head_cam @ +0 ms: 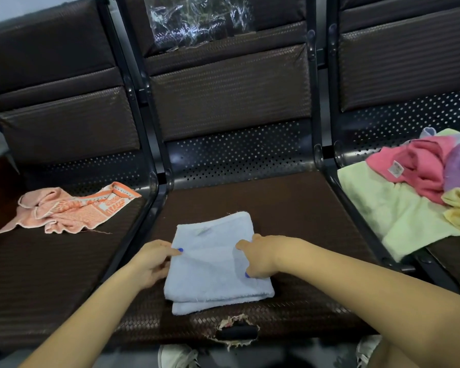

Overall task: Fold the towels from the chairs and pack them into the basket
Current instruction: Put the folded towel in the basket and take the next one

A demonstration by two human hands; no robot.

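Blue towel (213, 261) lies folded on the middle seat (290, 208), two layers showing at its near edge. Left hand (152, 264) pinches the towel's left edge, thumb on top, fingers curled beneath. Right hand (258, 257) grips the right edge, fingers curled over the cloth. Orange towel (67, 211) lies crumpled on the left seat. Towel pile (420, 187) lies on the right seat.

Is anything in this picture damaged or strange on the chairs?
Yes. The front edge of the middle seat is torn: the brown cover is ripped open and pale padding shows around a dark gap. Also, a crumpled clear plastic sheet lies against that chair's backrest. The light blue towel looks neatly folded.
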